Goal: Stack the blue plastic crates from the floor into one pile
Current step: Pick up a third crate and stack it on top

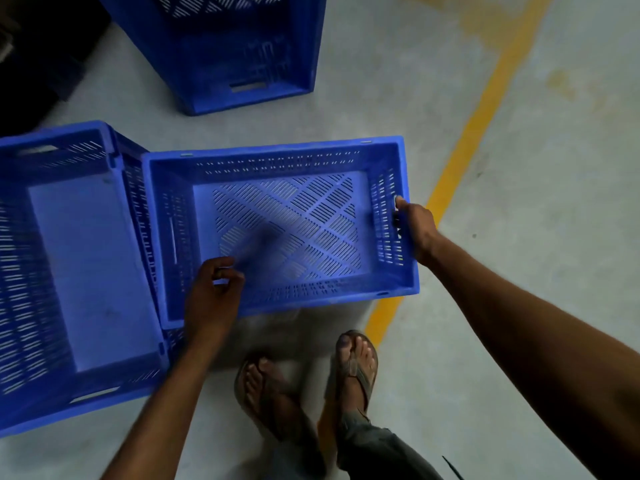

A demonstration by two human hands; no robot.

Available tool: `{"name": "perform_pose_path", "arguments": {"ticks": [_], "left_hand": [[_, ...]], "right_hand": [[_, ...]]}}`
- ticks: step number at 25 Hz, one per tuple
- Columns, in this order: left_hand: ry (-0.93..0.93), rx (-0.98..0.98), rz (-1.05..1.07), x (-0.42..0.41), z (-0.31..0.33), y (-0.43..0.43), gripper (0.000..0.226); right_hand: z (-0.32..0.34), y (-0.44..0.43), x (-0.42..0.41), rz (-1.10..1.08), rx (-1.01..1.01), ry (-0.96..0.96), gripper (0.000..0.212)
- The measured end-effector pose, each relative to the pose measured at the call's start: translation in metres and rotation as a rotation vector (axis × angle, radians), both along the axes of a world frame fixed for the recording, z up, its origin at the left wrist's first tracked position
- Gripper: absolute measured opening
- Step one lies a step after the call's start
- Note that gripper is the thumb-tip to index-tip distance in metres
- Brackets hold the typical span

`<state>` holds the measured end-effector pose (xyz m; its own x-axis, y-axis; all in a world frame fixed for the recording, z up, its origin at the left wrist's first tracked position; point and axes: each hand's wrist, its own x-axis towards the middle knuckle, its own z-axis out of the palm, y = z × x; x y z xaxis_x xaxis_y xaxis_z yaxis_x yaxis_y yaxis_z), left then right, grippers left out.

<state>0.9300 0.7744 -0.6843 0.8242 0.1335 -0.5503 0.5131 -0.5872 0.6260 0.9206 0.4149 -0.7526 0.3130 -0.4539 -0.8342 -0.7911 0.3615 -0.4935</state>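
Observation:
A blue slotted plastic crate (287,220) is held in front of me, its open top facing up. My right hand (417,226) grips the crate's right end wall at the handle slot. Over the near left corner hovers my left hand (213,296), fingers curled; whether it holds the rim cannot be told. A larger blue crate (79,271) stands on the floor at the left, touching the held crate's left side. A third blue crate (235,46) stands on the floor at the top centre.
The floor is grey concrete with a yellow painted line (464,161) running diagonally on the right. My sandalled feet (311,386) stand just below the held crate. Dark objects (41,57) fill the top left corner.

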Motion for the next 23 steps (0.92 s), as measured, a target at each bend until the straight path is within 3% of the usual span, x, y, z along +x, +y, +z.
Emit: {"name": "perform_pose_path", "arguments": {"ticks": [4, 8, 13, 19, 23], "left_hand": [[0.044, -0.061, 0.034, 0.009, -0.004, 0.011, 0.025], [0.063, -0.042, 0.083, 0.026, 0.01, 0.015, 0.021], [0.034, 0.004, 0.207, 0.043, 0.034, 0.027, 0.023], [0.108, -0.019, 0.266, 0.049, 0.079, 0.026, 0.024], [0.213, -0.114, 0.219, 0.054, 0.112, 0.015, 0.013]], "right_hand": [[0.015, -0.009, -0.003, 0.143, 0.066, -0.031, 0.037], [0.071, -0.002, -0.009, 0.202, 0.092, -0.124, 0.04], [0.19, 0.022, 0.0, 0.079, 0.087, -0.196, 0.054], [0.321, 0.037, 0.003, 0.089, -0.069, -0.225, 0.046], [0.409, 0.024, 0.004, 0.037, -0.088, -0.197, 0.044]]}}
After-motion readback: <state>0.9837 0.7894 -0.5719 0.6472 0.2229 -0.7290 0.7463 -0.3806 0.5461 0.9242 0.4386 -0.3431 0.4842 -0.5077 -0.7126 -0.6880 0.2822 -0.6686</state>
